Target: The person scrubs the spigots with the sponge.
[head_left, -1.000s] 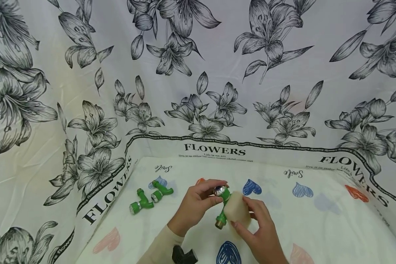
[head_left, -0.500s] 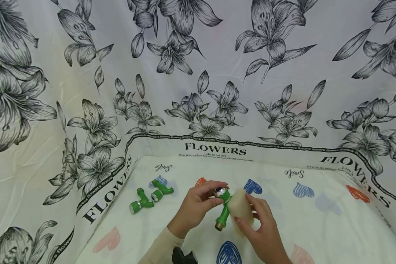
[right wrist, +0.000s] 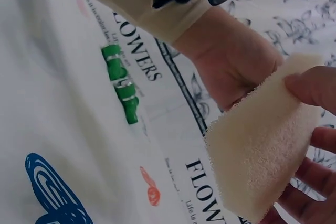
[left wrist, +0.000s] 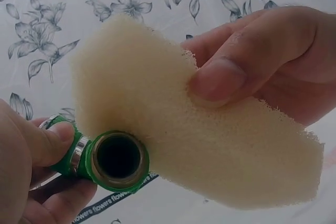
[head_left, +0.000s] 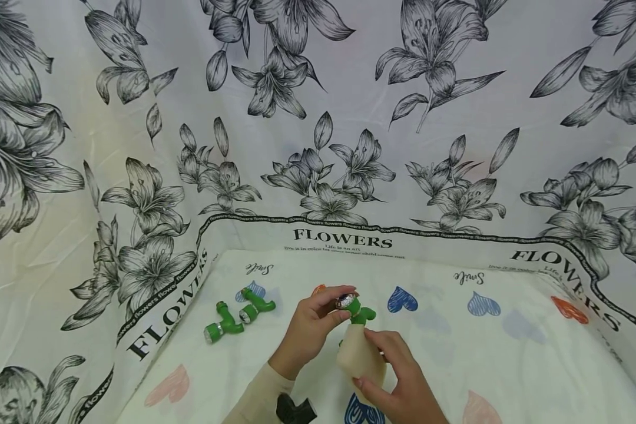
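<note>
Beyond both your hands hangs a white curtain (head_left: pixel 318 88) printed with black lilies, and beneath them spreads a white cloth (head_left: pixel 434 365) dotted with coloured hearts. Your left hand (head_left: pixel 312 321) pinches the silver-banded end of a tap between thumb and fingers. Your right hand (head_left: pixel 403 371) is curled on a pale sponge (head_left: pixel 361 356), thumb on one face and fingers behind the other. That sponge slants between your two hands, in front of the tap's lower pipe in the head view; you can't tell whether they touch. The green tap (head_left: pixel 356 315) juts from your left fingertips, its round mouth facing the left wrist camera. Left of your left hand lie two more green taps (head_left: pixel 224 325), near each other.
</note>
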`<state>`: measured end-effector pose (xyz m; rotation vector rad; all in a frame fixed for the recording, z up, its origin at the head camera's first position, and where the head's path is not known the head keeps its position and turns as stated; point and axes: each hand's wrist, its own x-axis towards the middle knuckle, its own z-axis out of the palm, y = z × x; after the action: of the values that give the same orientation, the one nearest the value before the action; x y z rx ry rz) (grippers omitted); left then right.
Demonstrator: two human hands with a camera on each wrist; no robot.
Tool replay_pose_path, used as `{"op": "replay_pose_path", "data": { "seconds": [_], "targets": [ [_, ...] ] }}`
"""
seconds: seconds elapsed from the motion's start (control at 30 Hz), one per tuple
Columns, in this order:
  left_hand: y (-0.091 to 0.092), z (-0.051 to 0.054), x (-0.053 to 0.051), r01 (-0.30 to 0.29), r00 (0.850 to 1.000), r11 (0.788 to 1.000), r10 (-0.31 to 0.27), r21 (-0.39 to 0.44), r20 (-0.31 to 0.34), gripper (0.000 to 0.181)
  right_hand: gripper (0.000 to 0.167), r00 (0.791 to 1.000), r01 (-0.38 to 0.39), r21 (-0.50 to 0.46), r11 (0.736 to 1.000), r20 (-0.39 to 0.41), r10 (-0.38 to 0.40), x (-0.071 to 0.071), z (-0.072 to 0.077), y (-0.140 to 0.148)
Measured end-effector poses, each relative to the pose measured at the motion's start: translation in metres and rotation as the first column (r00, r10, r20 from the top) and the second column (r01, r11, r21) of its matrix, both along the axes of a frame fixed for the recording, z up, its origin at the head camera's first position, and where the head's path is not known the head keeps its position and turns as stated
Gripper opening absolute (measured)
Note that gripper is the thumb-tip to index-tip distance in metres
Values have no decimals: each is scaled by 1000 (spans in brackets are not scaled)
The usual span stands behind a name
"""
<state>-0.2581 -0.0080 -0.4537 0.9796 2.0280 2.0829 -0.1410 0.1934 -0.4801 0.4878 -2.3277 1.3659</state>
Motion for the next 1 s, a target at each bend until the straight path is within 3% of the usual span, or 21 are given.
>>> {"op": "replay_pose_path", "data": {
  "seconds": [0.27,0.4,0.57,0.8,1.0],
  "targets": [
    [-2,-1,1,12,1000,1000,-12,14,17,42,75,999,33,-7,999,5,-33,1,3,-3],
    [-2,-2,3,21,999,1000,-22,20,29,43,73,995,91,-20,996,44,-90,0,6,-3],
    [-1,0,6,33,998,999,-34,30,44,43,67,980,168,-32,985,109,-164,-2,8,-3],
    [-2,2,10,32,997,999,-33,12,64,42,69,969,222,-16,975,112,-219,-7,4,-1],
    [-1,4,14,58,997,998,-58,2,45,41,72,941,312,10,950,133,-310,-15,0,8]
  ]
}}
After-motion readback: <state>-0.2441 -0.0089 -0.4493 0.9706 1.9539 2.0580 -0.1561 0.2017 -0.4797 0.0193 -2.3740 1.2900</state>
